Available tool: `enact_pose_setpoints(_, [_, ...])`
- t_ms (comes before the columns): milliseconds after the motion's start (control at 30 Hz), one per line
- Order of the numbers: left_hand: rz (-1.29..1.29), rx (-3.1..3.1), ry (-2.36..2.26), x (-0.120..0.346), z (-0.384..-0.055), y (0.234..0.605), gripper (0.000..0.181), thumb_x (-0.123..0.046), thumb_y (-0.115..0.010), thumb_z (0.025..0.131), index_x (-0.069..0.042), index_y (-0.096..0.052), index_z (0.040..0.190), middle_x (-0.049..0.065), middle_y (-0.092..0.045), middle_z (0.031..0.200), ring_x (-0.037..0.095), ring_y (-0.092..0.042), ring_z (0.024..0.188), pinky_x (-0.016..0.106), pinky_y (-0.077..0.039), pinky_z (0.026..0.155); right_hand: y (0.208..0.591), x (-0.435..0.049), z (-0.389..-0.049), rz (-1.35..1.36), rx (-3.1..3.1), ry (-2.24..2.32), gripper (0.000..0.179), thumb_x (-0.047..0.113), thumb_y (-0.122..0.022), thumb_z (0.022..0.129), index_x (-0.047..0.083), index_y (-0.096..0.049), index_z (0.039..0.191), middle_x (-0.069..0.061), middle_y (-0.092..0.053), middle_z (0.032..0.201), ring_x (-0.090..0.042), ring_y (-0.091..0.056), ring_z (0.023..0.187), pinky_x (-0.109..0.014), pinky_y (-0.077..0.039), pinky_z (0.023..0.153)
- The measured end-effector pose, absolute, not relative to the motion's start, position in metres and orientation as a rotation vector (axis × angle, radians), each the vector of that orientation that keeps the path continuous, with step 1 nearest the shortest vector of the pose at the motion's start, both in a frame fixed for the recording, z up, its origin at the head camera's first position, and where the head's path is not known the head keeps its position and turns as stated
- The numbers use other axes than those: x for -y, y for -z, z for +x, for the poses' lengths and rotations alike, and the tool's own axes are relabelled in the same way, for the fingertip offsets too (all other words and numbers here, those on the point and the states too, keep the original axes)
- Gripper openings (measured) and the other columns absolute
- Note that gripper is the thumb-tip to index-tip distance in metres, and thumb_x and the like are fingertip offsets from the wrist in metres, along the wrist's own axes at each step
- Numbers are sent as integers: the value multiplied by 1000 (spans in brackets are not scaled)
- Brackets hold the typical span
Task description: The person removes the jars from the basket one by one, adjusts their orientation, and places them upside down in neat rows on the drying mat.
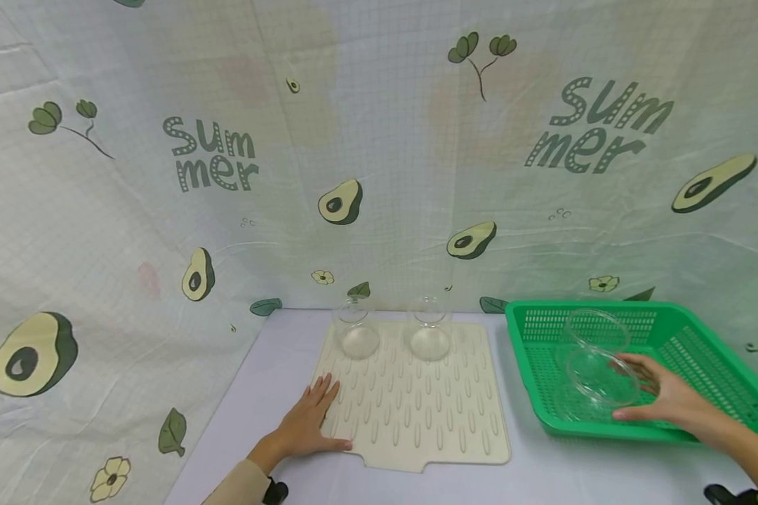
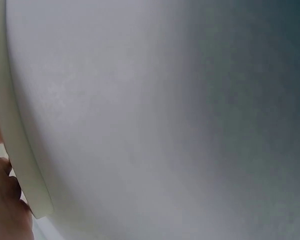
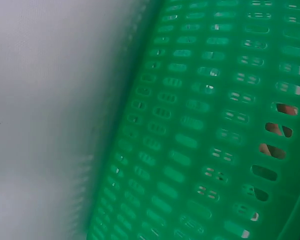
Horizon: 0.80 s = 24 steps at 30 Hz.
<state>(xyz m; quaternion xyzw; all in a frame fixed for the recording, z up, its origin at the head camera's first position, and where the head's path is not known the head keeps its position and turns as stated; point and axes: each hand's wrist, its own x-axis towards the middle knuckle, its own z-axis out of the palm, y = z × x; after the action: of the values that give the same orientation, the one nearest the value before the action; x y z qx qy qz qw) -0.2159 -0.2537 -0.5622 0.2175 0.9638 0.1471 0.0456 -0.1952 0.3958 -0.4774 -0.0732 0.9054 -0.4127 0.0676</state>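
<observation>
My left hand (image 1: 309, 421) rests with fingers spread on the left edge of a cream ridged drainer mat (image 1: 410, 421); the left wrist view shows its fingers (image 2: 10, 200) at the mat's edge. Two clear cups (image 1: 360, 340) (image 1: 429, 342) stand side by side on the mat's far part. Over the green basket (image 1: 543, 419), my right hand (image 1: 663, 396) holds a clear cup (image 1: 600, 400) between thumb and fingers, its round rim facing up. Behind that one is another clear cup (image 1: 596, 324) inside the basket. In the right wrist view, the basket wall mostly hides the hand.
A white table surface (image 1: 246, 393) surrounds the mat, with the basket to the mat's right. Behind the table hangs a pale cloth (image 1: 391, 140) printed with avocados, leaves and lettering.
</observation>
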Motion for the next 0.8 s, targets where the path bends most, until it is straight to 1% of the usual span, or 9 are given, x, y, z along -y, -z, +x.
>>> enact_pose_setpoints(33, [664,-2942,-448,254,-216,562,126,-87,-61,69,-4,-26,157,20,-14,164,37,-12,150,53,-16,119,477,-395,-195,-229,-2717,1251,93,18,-78,87,-8,-17,152,-40,-29,146,-62,-31,125,-69,-39,89])
enact_pose_setpoints(267, [658,-2933,-464,253,-216,561,126,-86,-62,69,-4,-26,157,20,-14,164,37,-12,150,53,-15,119,477,-392,-196,-255,-2711,1244,91,17,-79,87,-9,-19,151,-40,-34,144,-61,-33,124,-67,-42,88])
enact_pose_setpoints(333, [656,-2932,-468,253,-215,560,126,-85,-63,69,-4,-26,157,20,-14,164,37,-12,150,54,-15,119,478,-393,-197,-262,-2708,1245,90,16,-79,86,-8,-21,151,-35,-37,145,-38,-46,128,-62,-45,89])
enact_pose_setpoints(400, [656,-2930,-471,253,-215,560,125,-85,-63,69,-3,-26,157,20,-13,164,38,-12,150,54,-15,119,479,-393,-198,-287,-2705,1255,88,15,-79,86,-8,-23,150,-34,-40,144,-8,-51,122,-58,-48,87])
enact_pose_setpoints(500, [657,-2926,-476,253,-215,560,125,-84,-63,70,-3,-25,157,20,-13,164,38,-11,150,54,-15,119,481,-395,-200,-314,-2703,1254,86,14,-79,86,-6,-25,150,-33,-41,143,22,-39,105,-46,-53,83])
enact_pose_setpoints(533, [659,-2926,-479,253,-215,560,125,-84,-63,70,-3,-25,157,20,-13,164,38,-12,150,54,-15,119,480,-395,-201,-322,-2690,1267,86,14,-79,86,-6,-25,150,-36,-40,143,20,-41,106,-45,-54,82])
enact_pose_setpoints(667, [668,-2931,-478,253,-214,560,125,-84,-63,70,-3,-26,157,21,-14,164,38,-12,150,54,-16,119,480,-395,-204,-339,-2646,1297,87,14,-78,86,-6,-24,151,-38,-37,145,-8,-54,118,-47,-54,83])
enact_pose_setpoints(767, [673,-2931,-481,253,-214,559,125,-84,-63,70,-2,-27,157,21,-14,163,39,-13,150,54,-16,118,481,-395,-205,-371,-2611,1327,87,12,-78,86,-8,-22,151,-38,-36,145,-8,-55,118,-48,-54,83])
enact_pose_setpoints(800, [672,-2929,-480,253,-213,558,124,-84,-63,70,-2,-27,157,21,-14,163,39,-13,150,54,-16,118,481,-395,-206,-376,-2605,1329,87,11,-77,86,-7,-22,151,-37,-37,145,2,-52,115,-44,-54,83])
